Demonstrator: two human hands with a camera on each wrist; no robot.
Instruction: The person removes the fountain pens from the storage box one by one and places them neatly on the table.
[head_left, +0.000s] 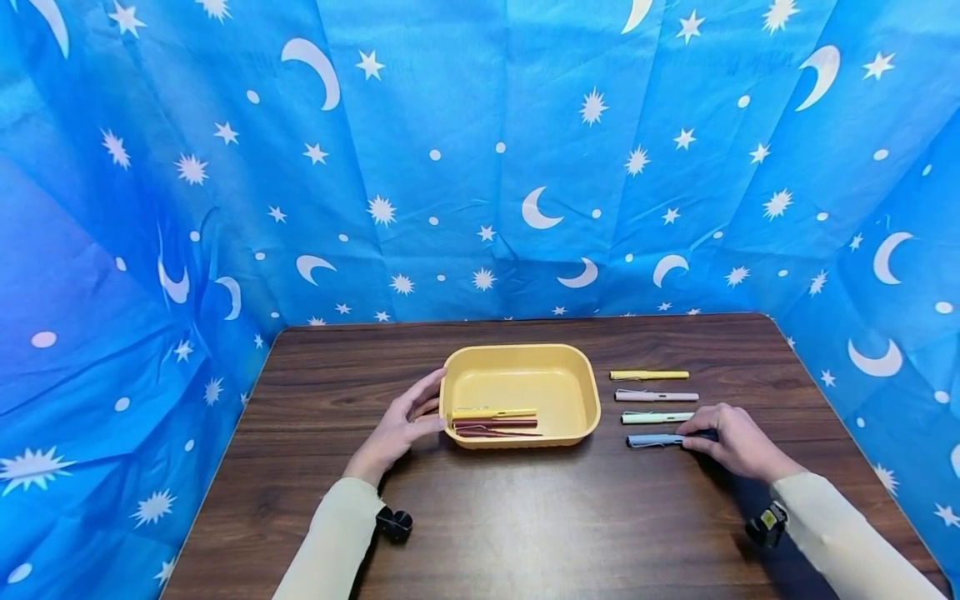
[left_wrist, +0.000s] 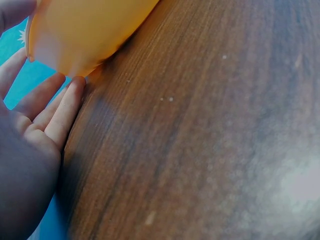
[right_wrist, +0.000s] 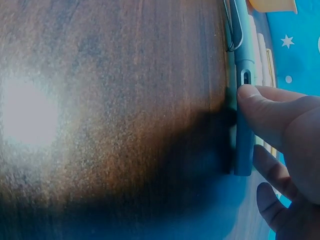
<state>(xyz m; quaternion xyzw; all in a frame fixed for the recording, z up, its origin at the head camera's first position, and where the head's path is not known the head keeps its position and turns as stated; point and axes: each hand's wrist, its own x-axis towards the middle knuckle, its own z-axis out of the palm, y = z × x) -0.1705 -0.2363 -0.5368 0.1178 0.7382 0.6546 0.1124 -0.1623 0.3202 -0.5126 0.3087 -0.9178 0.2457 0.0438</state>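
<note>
Head view: yellow tray (head_left: 521,392) on the worktop (head_left: 517,517), three pens (head_left: 497,423) inside its near-left part. My left hand (head_left: 397,429) sits at the tray's left end, fingers spread. Right of the tray, row of four pens (head_left: 656,397); my right hand (head_left: 735,442) pinches the nearest, the blue pen (head_left: 654,440).

Left wrist: fingers against tray wall; tray cut off, thumb contact uncertain.

Right wrist: thumb and finger clamped on the blue pen. Step, I judge: taking or setting it. Next calls for a steady pinch, sparing the pale green pen (head_left: 651,418).
</note>
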